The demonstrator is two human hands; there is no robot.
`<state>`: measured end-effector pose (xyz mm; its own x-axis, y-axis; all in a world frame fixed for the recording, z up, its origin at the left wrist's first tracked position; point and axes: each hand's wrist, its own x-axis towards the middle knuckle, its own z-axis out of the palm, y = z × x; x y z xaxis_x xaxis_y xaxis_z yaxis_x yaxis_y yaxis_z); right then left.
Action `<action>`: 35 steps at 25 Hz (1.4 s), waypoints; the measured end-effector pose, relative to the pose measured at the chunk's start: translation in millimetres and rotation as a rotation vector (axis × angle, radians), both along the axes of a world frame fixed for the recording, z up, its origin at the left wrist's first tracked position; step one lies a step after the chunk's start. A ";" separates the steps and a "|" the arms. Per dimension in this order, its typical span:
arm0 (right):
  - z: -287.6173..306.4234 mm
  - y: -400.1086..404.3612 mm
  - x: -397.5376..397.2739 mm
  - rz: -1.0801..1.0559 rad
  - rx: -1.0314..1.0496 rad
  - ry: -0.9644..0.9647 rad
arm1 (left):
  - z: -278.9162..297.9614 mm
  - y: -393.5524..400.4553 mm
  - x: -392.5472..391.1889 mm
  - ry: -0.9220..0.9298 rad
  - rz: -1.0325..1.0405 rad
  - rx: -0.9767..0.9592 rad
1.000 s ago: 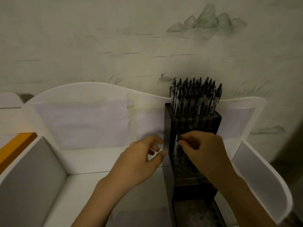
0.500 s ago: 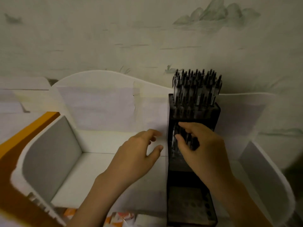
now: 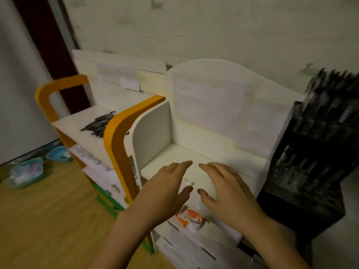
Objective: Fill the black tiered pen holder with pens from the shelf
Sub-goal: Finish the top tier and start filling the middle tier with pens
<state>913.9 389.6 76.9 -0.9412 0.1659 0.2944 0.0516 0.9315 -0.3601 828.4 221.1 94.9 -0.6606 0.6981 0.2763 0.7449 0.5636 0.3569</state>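
Pale patterned wallpaper (image 3: pixel 213 26) backs two shelf units standing side by side on a wood-grain floor (image 3: pixel 48 210). Nearer, a white shelf (image 3: pixel 194 152) with a curved back panel and a rounded grey side wall offers a bare top surface between that wall and the black tiered pen holder (image 3: pixel 310 162), which stands at the shelf's right edge. Its rigid, stepped tiers rise toward the wall, and blurred dark pens stand upright in them. Loose pens (image 3: pixel 99 122) lie in a heap on the orange-edged shelf (image 3: pixel 116 133), near its right edge, long axes running roughly left to right. Above the white shelf's front edge, the left hand (image 3: pixel 165 187) and right hand (image 3: pixel 223 189) hover side by side, palms down, fingers extended and slightly spread, holding nothing.
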 end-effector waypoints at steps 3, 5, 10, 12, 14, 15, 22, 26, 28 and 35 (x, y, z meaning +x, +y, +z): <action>0.5 -38.2 -33.7 0.094 0.007 0.003 | -0.4 -53.0 -14.3 0.024 0.101 -0.035; 4.1 -69.5 -58.2 0.165 0.014 0.038 | 0.1 -91.4 -27.4 0.056 0.161 -0.034; 17.8 -157.9 -128.0 0.271 0.049 0.146 | 1.1 -183.8 -73.7 0.076 0.286 -0.016; 21.3 -201.2 -161.7 0.310 0.048 0.167 | 0.9 -228.4 -101.6 0.087 0.332 -0.017; 21.7 -245.1 -197.0 0.327 0.052 0.176 | 1.8 -274.1 -131.5 0.097 0.383 -0.012; 21.0 -263.5 -213.2 0.327 0.056 0.178 | 3.5 -293.3 -145.3 0.107 0.405 -0.015; 19.8 -352.7 -316.9 0.278 0.022 0.166 | 16.2 -387.9 -246.8 0.120 0.390 -0.059; 16.2 -353.2 -359.4 0.172 0.036 0.154 | 16.3 -396.7 -307.6 0.097 0.307 -0.047; 14.9 -346.6 -383.8 0.113 0.052 0.152 | 16.1 -387.3 -343.1 0.087 0.260 -0.037; -4.1 -312.7 -485.8 -0.052 0.005 0.138 | 10.1 -340.7 -475.0 0.061 0.130 -0.053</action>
<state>428.1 76.9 72.8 -0.8820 0.2115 0.4211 0.0500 0.9306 -0.3627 353.4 -119.5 105.0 -0.7299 0.6222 0.2832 0.6834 0.6740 0.2805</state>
